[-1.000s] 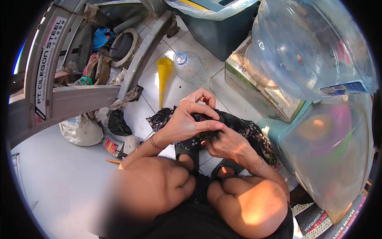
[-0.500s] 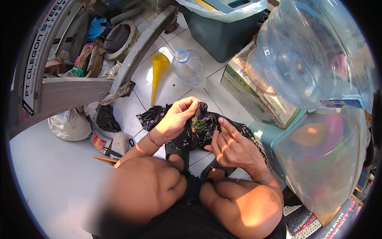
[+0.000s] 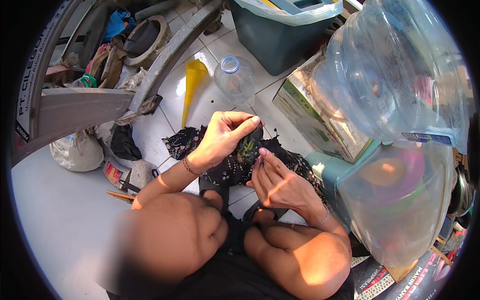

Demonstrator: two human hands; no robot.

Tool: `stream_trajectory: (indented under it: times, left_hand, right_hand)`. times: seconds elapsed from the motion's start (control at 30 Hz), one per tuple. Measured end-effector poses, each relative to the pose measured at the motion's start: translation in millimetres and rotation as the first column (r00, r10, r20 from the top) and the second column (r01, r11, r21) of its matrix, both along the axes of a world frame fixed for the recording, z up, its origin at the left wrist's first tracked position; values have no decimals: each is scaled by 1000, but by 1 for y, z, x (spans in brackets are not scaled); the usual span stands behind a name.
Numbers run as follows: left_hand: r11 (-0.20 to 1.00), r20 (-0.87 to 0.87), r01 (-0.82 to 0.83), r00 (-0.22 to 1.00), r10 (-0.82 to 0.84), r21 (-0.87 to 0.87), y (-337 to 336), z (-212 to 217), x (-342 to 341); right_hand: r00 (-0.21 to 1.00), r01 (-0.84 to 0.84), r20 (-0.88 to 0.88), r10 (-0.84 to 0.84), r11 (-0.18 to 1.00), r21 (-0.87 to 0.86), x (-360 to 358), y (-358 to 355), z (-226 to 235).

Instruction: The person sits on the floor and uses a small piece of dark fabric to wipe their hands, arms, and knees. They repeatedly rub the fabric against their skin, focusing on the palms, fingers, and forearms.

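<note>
Between my hands is a small black bundle point(image 3: 246, 150) with a green, plant-like clump showing at its front; its exact kind is unclear. My left hand point(image 3: 222, 138) pinches its upper edge between thumb and fingers. At its lower right edge, my right hand point(image 3: 281, 184) presses closed fingers against it, a fingertip on the rim. Below both hands a black sheet with small pale and pink spots point(image 3: 182, 142) spreads over the tiles and around my feet. Beyond it a yellow funnel point(image 3: 192, 85) lies beside an upright clear plastic bottle point(image 3: 236, 82) without a cap.
Large clear plastic containers point(image 3: 390, 75) crowd the right side, next to a green and white box point(image 3: 312, 117). A dark bin point(image 3: 277, 37) with a white liner stands at the back. A metal frame point(image 3: 85, 109) and white sacks point(image 3: 77, 152) are on the left.
My right hand has moved up and left to the bundle, its pointing finger now bent against the edge. The bundle has tipped slightly, and the whole view has shifted a little.
</note>
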State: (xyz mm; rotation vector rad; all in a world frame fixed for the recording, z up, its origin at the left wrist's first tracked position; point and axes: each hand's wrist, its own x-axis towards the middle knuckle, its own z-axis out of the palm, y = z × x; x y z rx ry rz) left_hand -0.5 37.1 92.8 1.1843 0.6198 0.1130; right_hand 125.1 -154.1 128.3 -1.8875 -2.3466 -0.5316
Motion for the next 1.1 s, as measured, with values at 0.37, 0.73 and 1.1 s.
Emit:
stream_trajectory:
  times: [0.37, 0.73, 1.1]
  left_hand:
    - [974, 67, -160, 986, 151, 158, -8, -20, -15]
    - [716, -129, 271, 960, -247, 644, -45, -29, -7]
    - [669, -109, 407, 891, -441, 622, -42, 4, -17]
  right_hand:
    - [814, 575, 303, -496, 607, -549, -26, 4, -30]
    - [742, 656, 666, -84, 299, -693, -80, 43, -41]
    - [679, 690, 729, -89, 416, -592, -84, 34, -106]
